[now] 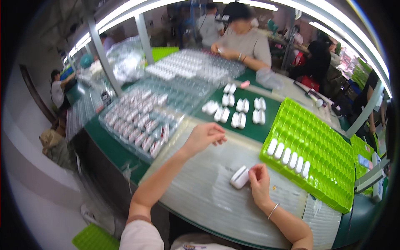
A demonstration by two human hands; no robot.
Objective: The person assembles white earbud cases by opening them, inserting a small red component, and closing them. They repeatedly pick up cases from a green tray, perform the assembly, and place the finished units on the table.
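Observation:
On the pale ribbed mat (196, 187) lies a small white oblong case (238, 178) with a dark slit along its top. My right hand (260, 183) is at its right end, thumb and fingers pinched against it; their contact is partly hidden. My left hand (205, 137) hovers over the mat's far edge, its fingers loosely bent and slightly apart, with nothing visible in them. Beyond it, several white cases (238, 120) stand in pairs on the green table surface (260, 130). Right of these, a bright green compartment tray (318, 146) holds a row of white pieces (286, 156).
To the left, a clear plastic tray (125, 143) carries rows of small white and reddish parts. Farther back, more clear trays (187, 66) hold white parts. Across the table sits a co-worker (243, 41), hands on a small item. A metal post (106, 62) rises at left.

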